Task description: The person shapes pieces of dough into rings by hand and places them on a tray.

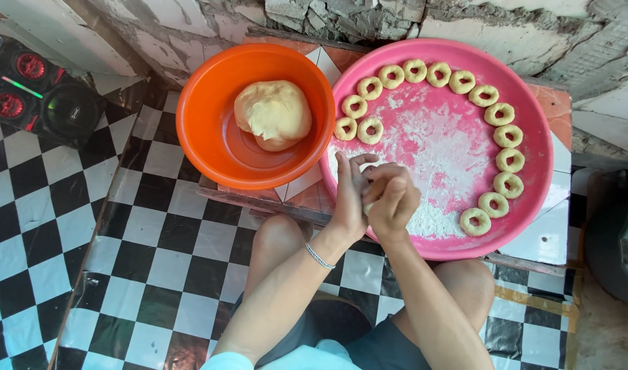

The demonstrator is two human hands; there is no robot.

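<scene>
Over the near rim of the pink tray [533, 199], the left hand [349, 199] and right hand [391, 199] are pressed together, closed around a small piece of dough [369, 205] barely seen between them. Ring-shaped dough pieces [509, 160] are lined along the tray's floured edge. A dough ball [273, 114] is held in the orange bowl [211, 137] at the surface's left side.

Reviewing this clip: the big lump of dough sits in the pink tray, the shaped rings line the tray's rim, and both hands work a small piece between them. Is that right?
Not quite. The head view shows the lump of dough sitting in the orange bowl, not the pink tray. The rest holds: the dough rings line the tray's rim, and the left hand and right hand work a small piece between them.
</scene>
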